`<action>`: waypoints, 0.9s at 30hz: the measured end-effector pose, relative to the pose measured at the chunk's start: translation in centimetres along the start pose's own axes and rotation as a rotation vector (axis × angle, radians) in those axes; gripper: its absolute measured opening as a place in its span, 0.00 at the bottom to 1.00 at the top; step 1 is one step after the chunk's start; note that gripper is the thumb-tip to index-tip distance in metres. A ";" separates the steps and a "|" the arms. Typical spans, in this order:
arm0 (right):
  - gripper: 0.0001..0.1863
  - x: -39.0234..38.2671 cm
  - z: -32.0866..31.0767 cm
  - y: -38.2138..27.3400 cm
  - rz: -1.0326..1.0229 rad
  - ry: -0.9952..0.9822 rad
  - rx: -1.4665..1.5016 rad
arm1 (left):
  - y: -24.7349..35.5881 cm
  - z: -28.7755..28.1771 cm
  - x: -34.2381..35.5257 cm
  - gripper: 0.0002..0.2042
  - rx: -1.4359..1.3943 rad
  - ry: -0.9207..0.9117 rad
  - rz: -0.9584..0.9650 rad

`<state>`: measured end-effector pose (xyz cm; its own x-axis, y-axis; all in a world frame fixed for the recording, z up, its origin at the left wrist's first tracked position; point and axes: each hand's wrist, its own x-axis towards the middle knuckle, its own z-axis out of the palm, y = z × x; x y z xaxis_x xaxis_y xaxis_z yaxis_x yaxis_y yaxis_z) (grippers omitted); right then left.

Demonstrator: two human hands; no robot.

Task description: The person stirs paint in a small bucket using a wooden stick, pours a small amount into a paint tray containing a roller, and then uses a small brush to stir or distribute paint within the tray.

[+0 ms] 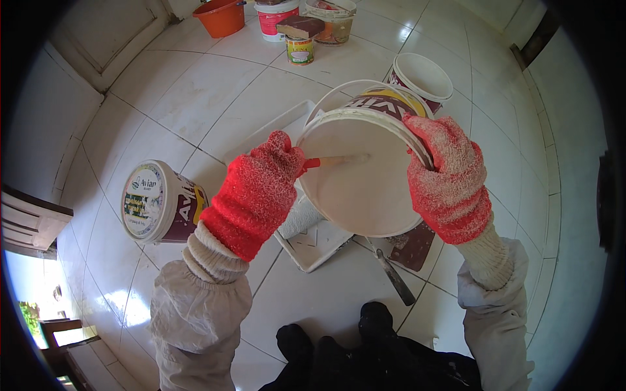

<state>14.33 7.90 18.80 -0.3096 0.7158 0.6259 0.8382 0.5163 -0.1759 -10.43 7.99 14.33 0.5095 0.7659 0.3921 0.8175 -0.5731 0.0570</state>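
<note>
Both of my hands wear red gloves coated with pale dust. My right hand (448, 173) is closed on the upper right rim of a maroon and yellow paint bucket (385, 104), which tips toward me over a paint tray. Pale paint lies inside it. My left hand (257, 189) is closed round a slim stick-like tool (339, 160), red near the hand and pale further along, reaching into the bucket's mouth. Its exact kind is unclear. Under the bucket, the white paint tray (319, 251) is partly hidden. A white paint roller (300, 218) lies in it.
A dark-handled tool (394, 277) and a maroon board (412, 247) lie near my feet. At left a lidded paint bucket (163, 202) lies tilted. Behind stand an open white bucket (422, 77), a small can (300, 51), an orange basin (220, 18) and more buckets.
</note>
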 end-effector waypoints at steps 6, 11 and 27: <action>0.19 -0.1 0.1 0.0 -0.027 0.007 -0.012 | -0.1 0.4 -0.2 0.13 -0.025 0.018 -0.021; 0.19 -0.1 0.1 0.4 0.009 0.010 0.021 | 0.3 -0.1 0.3 0.11 -0.023 -0.048 -0.062; 0.15 3.5 3.5 5.3 0.881 0.019 0.605 | -2.3 1.6 8.9 0.09 -0.344 0.016 -0.243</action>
<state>16.13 14.79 17.33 0.3074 0.9457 0.1052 0.3994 -0.0279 -0.9164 -7.38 16.62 16.26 0.3067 0.8876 0.3437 0.7746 -0.4426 0.4518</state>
